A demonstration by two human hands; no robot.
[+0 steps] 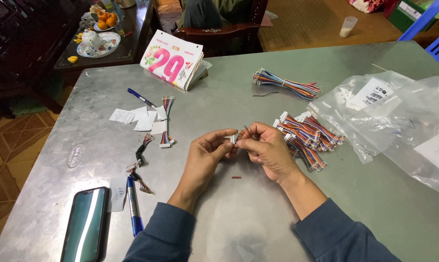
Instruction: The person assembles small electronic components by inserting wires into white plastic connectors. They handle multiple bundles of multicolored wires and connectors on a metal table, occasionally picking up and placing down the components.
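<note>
Desk (219, 102): sheet metal, dull grey, smooth, faint scuffs and soft glare. Phone (85, 224): glossy glass face, reflective. Bags (399, 121): thin clear plastic, crinkled, shiny. Wire bundles (307, 133): coloured plastic insulation, semi-gloss, white plastic connectors. Small connector (233, 139) pinched in the grip of left hand (205, 155) and right hand (268, 148): probably white plastic, too small to be sure. Paper slips (139, 119): matt white. Pen (133, 206): blue plastic, glossy. Calendar (173, 60): matt paper pad. Sleeves (166, 237): dark blue knit cloth, matt. Chair (219, 36): dark polished wood.
</note>
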